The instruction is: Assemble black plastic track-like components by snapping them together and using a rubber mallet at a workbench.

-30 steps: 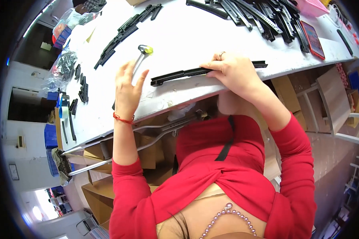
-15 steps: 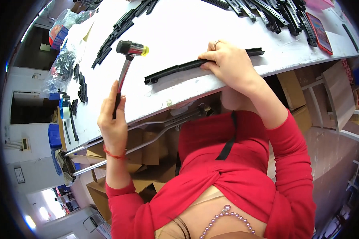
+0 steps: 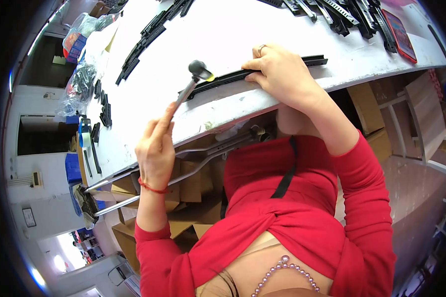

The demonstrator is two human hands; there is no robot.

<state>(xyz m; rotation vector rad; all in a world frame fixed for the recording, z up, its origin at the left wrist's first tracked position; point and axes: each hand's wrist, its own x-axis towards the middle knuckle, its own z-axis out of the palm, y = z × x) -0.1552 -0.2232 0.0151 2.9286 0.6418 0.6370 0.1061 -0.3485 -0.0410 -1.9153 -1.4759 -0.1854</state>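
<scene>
A small mallet (image 3: 186,91) with a black-and-yellow head is in my left hand (image 3: 156,148), the fingers wrapped round its handle. Its head hovers over or meets the left part of a long black slotted rail (image 3: 223,80); I cannot tell whether they touch. The rail lies along the white table near its front edge. Over the rail's right half, my right hand (image 3: 282,74) pinches it between thumb and fingers, and the right end sticks out past the hand.
Several black rails (image 3: 342,17) are piled at the back right beside a red-edged phone (image 3: 399,37). More black rails (image 3: 141,44) lie in a row at the far left. A tape roll (image 3: 85,133) and small black parts (image 3: 105,110) sit along the left edge. Cardboard boxes (image 3: 183,190) stand under the white table (image 3: 203,29).
My left hand has swung the mallet right and its head down toward the rail. My right hand and the rail have hardly moved.
</scene>
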